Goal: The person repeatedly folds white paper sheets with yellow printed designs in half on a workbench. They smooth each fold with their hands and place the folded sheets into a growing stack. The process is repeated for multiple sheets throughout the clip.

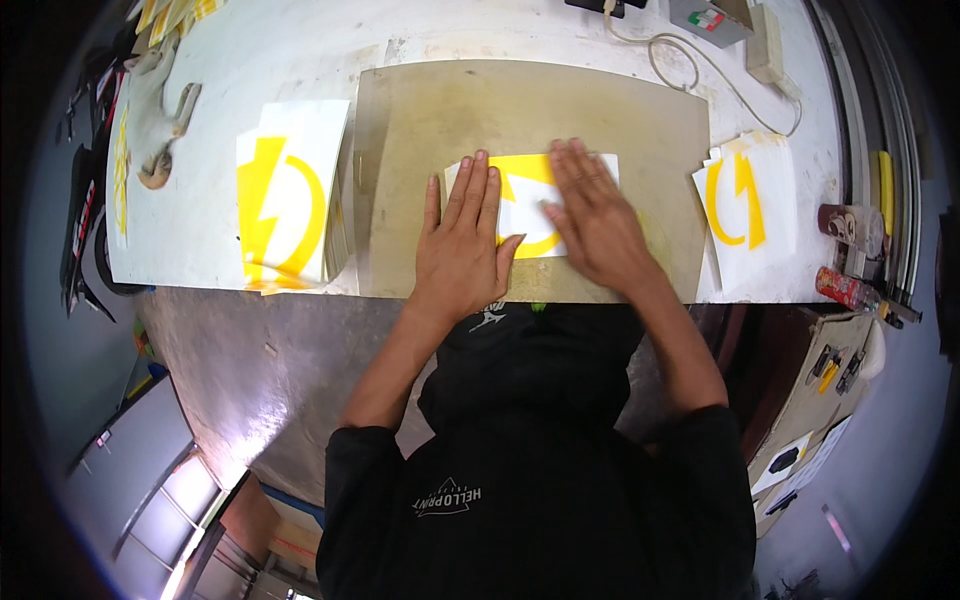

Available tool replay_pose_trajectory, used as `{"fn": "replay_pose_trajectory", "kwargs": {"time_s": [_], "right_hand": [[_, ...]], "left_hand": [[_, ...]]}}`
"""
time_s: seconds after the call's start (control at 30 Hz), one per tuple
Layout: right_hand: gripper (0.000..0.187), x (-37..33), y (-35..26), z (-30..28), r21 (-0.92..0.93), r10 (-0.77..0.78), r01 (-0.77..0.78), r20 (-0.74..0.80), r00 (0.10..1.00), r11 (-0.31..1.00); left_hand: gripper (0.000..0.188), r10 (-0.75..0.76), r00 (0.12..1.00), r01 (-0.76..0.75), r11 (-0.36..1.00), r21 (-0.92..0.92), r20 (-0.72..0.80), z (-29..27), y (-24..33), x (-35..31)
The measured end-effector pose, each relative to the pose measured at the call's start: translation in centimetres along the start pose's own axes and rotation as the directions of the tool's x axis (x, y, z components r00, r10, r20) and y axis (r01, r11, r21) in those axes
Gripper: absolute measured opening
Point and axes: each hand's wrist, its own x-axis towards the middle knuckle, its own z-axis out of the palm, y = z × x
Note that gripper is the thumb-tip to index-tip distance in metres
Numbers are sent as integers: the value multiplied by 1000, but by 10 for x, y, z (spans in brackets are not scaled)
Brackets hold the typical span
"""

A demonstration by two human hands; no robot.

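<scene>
A white sheet with a yellow printed design lies flat on a tan board in front of me. My left hand rests palm down on its left part, fingers stretched out and thumb angled inward. Over the right part lies my right hand, fingers extended and slightly blurred. Both hands cover the sheet's sides, so only its middle and top edge show. Left of the board stands a thick stack of similar yellow-and-white sheets. A smaller, uneven pile of such sheets lies to the right.
A cat lies at the table's far left, near more yellow-printed sheets. A cable curls across the back right beside a grey box. A plastic cup and a red-labelled bottle are at the right edge.
</scene>
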Motion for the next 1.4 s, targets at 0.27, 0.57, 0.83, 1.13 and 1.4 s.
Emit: {"fn": "replay_pose_trajectory", "kwargs": {"time_s": [0.27,0.57,0.83,1.13,1.4], "right_hand": [[41,-91,-13,-48,-87,437,-496,-362,824,864],[34,-97,-55,8,325,491,-371,-493,718,870],[34,-40,-23,4,-40,195,-268,-584,788,963],[37,-14,39,-14,-18,298,-375,-571,765,927],[36,-20,11,0,207,213,-134,-431,877,969]], "left_hand": [[79,-58,997,61,996,71,-49,6,12,-11],[86,-50,998,53,996,75,-35,15,18,-13],[86,-65,996,71,992,103,-59,16,20,-12],[83,-95,983,105,993,59,-158,17,27,-11],[61,-59,990,-40,744,-667,-126,-9,16,40]]}}
